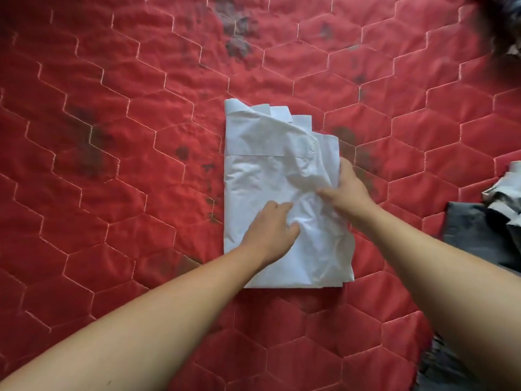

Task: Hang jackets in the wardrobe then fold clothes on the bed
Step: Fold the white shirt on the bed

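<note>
A white shirt (262,170) lies folded into a long rectangle on the red quilted bed (112,165), collar end pointing away from me. My left hand (270,230) rests on its lower middle with the fingers bent into the cloth. My right hand (348,190) holds the shirt's right edge, thumb over the side fold and fingers pressing a crumpled patch toward the middle.
A dark grey garment (479,232) with a pale crumpled piece (504,193) on top lies at the right edge of the bed. Something dark and blurred (499,21) fills the top right corner. The bedcover carries dark stains around the shirt.
</note>
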Motion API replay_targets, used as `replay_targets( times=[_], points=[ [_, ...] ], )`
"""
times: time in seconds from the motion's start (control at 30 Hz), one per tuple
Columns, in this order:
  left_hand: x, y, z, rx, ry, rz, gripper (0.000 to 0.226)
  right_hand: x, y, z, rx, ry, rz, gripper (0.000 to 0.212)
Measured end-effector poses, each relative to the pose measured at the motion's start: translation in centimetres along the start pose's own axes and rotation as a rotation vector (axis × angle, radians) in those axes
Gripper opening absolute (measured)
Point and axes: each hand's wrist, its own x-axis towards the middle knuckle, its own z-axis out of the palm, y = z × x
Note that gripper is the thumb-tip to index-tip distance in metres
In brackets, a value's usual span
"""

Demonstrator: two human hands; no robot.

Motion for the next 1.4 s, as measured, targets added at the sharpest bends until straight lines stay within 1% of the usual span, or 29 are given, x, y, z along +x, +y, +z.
replay_targets(
  times=[0.03, 0.07, 0.1, 0.13, 0.17, 0.2, 0.23, 0.27, 0.3, 0.33, 0.4, 0.47, 0.57, 0.67, 0.73, 0.8, 0.83, 0.87, 0.93, 1.07, 1.17, 1.27, 1.33, 1.4],
  points=[
    [-0.1, -1.2, -0.3, 0.083, 0.101, 0.050, 0.053, 0.3, 0.3, 0.4, -0.118, 0.059, -0.020, 0.078],
    [-0.3, -2.0, -1.0, 0.169, 0.193, 0.089, 0.052, 0.3, 0.2, 1.0, -0.231, 0.154, -0.054, 0.083],
    [0.0, -2.8, -1.7, 0.248, 0.272, 0.116, 0.053, 0.2, 0.0, 1.5, -0.347, 0.285, -0.099, 0.087],
    [0.4, -3.4, -2.5, 0.329, 0.326, 0.127, 0.056, -0.1, -0.2, 2.1, -0.461, 0.405, -0.176, 0.086],
    [1.2, -4.1, -3.2, 0.406, 0.357, 0.124, 0.060, 0.0, -0.1, 2.9, -0.575, 0.465, -0.288, 0.083],
    [2.4, -4.7, -3.8, 0.477, 0.386, 0.136, 0.063, 0.2, 0.0, 3.7, -0.688, 0.449, -0.400, 0.076],
    [3.8, -5.4, -4.2, 0.546, 0.423, 0.173, 0.065, 0.8, 0.5, 4.6, -0.797, 0.380, -0.492, 0.069],
    [5.4, -5.8, -4.7, 0.617, 0.447, 0.215, 0.067, 1.5, 1.0, 5.3, -0.896, 0.305, -0.546, 0.067],
    [7.0, -6.4, -5.0, 0.689, 0.457, 0.241, 0.069, 2.4, 1.7, 5.7, -0.962, 0.236, -0.564, 0.070],
    [8.5, -7.0, -5.4, 0.744, 0.454, 0.232, 0.072, 3.2, 2.3, 5.8, -0.999, 0.178, -0.550, 0.074],
    [10.8, -8.1, -6.0, 0.763, 0.422, 0.158, 0.081, 4.4, 3.5, 6.1, -1.015, 0.159, -0.536, 0.079],
    [11.5, -9.1, -6.0, 0.721, 0.410, 0.153, 0.086, 4.6, 4.1, 6.1, -0.989, 0.174, -0.540, 0.080],
    [11.5, -8.8, -6.1, 0.693, 0.384, 0.178, 0.087, 4.6, 3.5, 5.9, -0.988, 0.172, -0.522, 0.080],
    [10.8, -8.1, -6.6, 0.708, 0.389, 0.112, 0.085, 4.2, 2.6, 5.6, -0.979, 0.129, -0.495, 0.082],
    [8.9, -7.8, -5.7, 0.752, 0.434, 0.156, 0.081, 2.9, 2.6, 5.5, -0.991, 0.161, -0.516, 0.082],
    [5.5, -8.4, -3.2, 0.775, 0.436, 0.295, 0.079, 0.4, 3.7, 6.2, -1.025, 0.188, -0.626, 0.078],
    [3.6, -9.1, -1.6, 0.773, 0.414, 0.351, 0.078, -0.9, 4.7, 6.7, -1.051, 0.166, -0.684, 0.077],
    [2.0, -9.9, -0.3, 0.770, 0.377, 0.374, 0.077, -2.0, 5.8, 7.1, -1.076, 0.137, -0.725, 0.076],
    [0.5, -11.4, 1.4, 0.762, 0.331, 0.352, 0.075, -2.7, 7.6, 7.5, -1.086, 0.130, -0.748, 0.075],
    [0.8, -12.4, 2.2, 0.754, 0.322, 0.332, 0.074, -2.4, 8.3, 8.1, -1.059, 0.162, -0.709, 0.076],
    [0.5, -11.8, 1.8, 0.764, 0.286, 0.298, 0.075, -2.6, 7.9, 8.1, -1.087, 0.110, -0.670, 0.077],
    [-0.6, -11.4, 1.5, 0.722, 0.294, 0.201, 0.078, -4.0, 8.3, 7.7, -1.029, 0.108, -0.508, 0.074],
    [-2.5, -12.2, 1.5, 0.748, 0.260, 0.236, 0.080, -5.9, 9.5, 7.1, -0.978, 0.142, -0.351, 0.074],
    [-4.4, -13.8, 1.6, 0.798, 0.184, 0.308, 0.082, -7.8, 10.9, 6.7, -0.984, 0.136, -0.262, 0.076]
  ],
)
